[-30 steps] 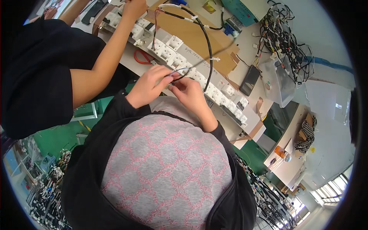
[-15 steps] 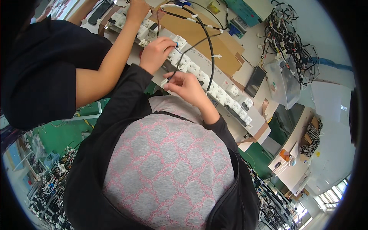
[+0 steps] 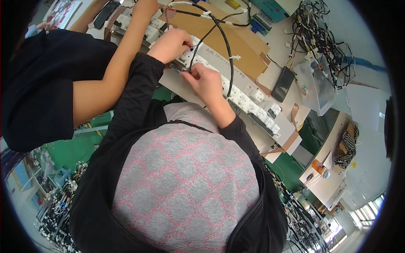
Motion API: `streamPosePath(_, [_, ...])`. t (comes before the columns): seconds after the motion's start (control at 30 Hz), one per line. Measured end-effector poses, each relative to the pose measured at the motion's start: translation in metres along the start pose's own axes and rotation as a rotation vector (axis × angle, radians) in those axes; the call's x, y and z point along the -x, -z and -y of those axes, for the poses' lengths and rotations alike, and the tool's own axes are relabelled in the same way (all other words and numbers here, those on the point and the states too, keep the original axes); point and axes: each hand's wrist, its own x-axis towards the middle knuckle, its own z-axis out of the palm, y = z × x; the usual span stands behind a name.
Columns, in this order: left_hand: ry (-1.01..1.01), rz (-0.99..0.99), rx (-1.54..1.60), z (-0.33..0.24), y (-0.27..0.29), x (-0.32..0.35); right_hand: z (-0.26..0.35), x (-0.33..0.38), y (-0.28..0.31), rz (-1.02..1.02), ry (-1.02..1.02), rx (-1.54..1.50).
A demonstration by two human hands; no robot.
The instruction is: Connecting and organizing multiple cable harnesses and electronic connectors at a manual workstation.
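Observation:
My left hand [image 3: 171,45] is closed in a pinch at a row of white connector blocks [image 3: 241,101] on a long board. What lies between its fingertips is too small to make out. My right hand [image 3: 206,83] has its thumb and fingers closed on the lower end of a thin black cable [image 3: 201,41], just in front of the blocks. That cable belongs to a black wiring harness [image 3: 230,52] with white tape bands, which arches over the board. The cable's tip is hidden by my right fingers.
At my left a co-worker's arm [image 3: 114,71] reaches over the same board. A flat cardboard sheet [image 3: 249,52] lies behind it. A dark phone [image 3: 282,84], a clear plastic bin [image 3: 314,90] and a heap of wire harnesses [image 3: 316,38] are on the right.
My right hand has moved up toward the board with the cable end. My left hand has shifted slightly up and left along the blocks. The co-worker's arm has moved a little left.

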Motion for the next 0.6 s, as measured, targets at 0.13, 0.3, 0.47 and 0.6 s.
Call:
streamPosePath(0.13, [0.048, 0.102, 0.060, -0.001, 0.008, -0.017, -0.023, -0.013, -0.035, -0.109, 0.140, 0.076])
streamPosePath(0.3, [0.064, 0.178, 0.040, 0.004, 0.009, -0.028, -0.019, -0.018, -0.046, -0.088, 0.145, 0.179])
streamPosePath(0.47, [0.031, 0.124, 0.083, 0.009, 0.008, -0.015, -0.014, -0.020, -0.047, -0.038, 0.029, 0.069])
streamPosePath(0.6, [0.111, 0.067, 0.287, 0.008, 0.003, 0.000, -0.012, -0.023, -0.044, -0.023, -0.079, -0.034])
